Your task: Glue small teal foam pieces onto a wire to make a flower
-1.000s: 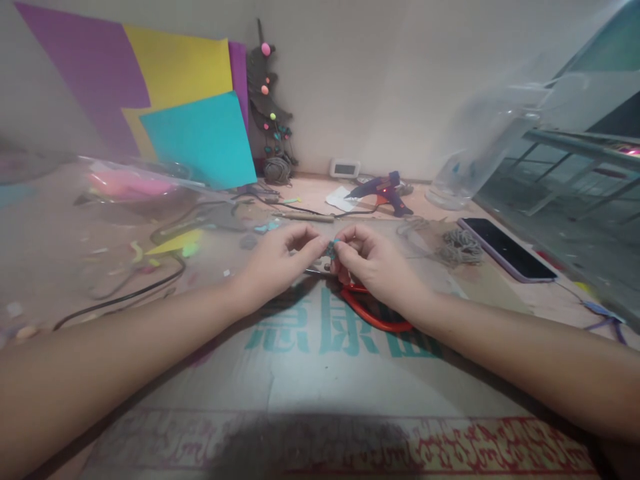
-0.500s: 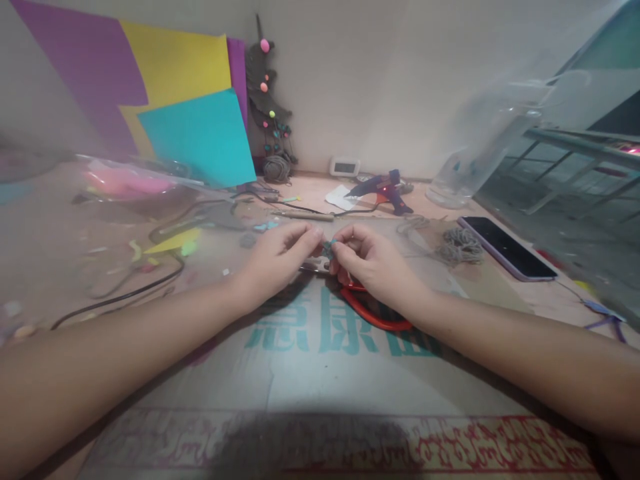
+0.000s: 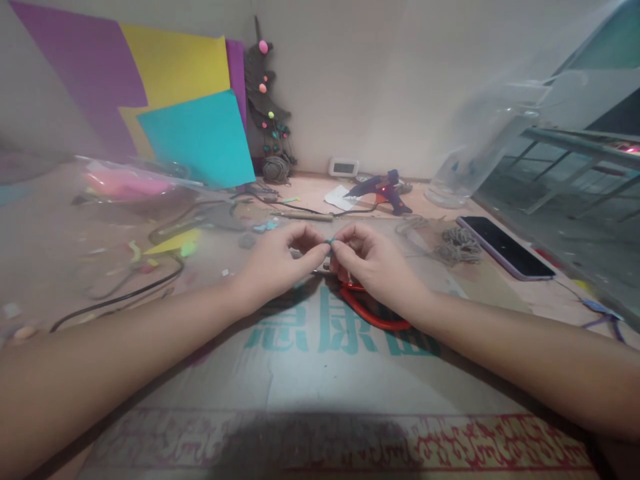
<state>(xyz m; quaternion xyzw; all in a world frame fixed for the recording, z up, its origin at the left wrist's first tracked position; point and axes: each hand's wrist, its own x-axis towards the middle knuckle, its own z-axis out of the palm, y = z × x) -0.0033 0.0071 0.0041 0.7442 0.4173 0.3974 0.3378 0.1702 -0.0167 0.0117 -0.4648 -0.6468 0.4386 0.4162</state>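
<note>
A tiny blue-green piece [image 3: 331, 242] sits between the fingertips of both hands, mostly covered by them. My left hand [image 3: 286, 259] pinches it from the left, thumb against forefinger. From the right, my right hand [image 3: 371, 261] closes thumb and fingers on the same piece. Scissors with red handles [image 3: 373, 317] lie just under the right hand on the printed cardboard [image 3: 320, 383]; their metal part shows below the fingertips. Small light-blue scraps [image 3: 265, 226] rest behind the left hand.
Behind are a hot glue gun [image 3: 383, 190], a white display [image 3: 344, 167] and a brown stick [image 3: 306, 216]. Grey yarn [image 3: 457, 245] and a phone [image 3: 505, 248] lie right, near a clear plastic jug [image 3: 465, 160]. A black cable [image 3: 125, 293] and paper scraps are left.
The left fingertips have moved slightly right, against the right ones, and now cover more of the blue-green piece. The right hand has hardly moved.
</note>
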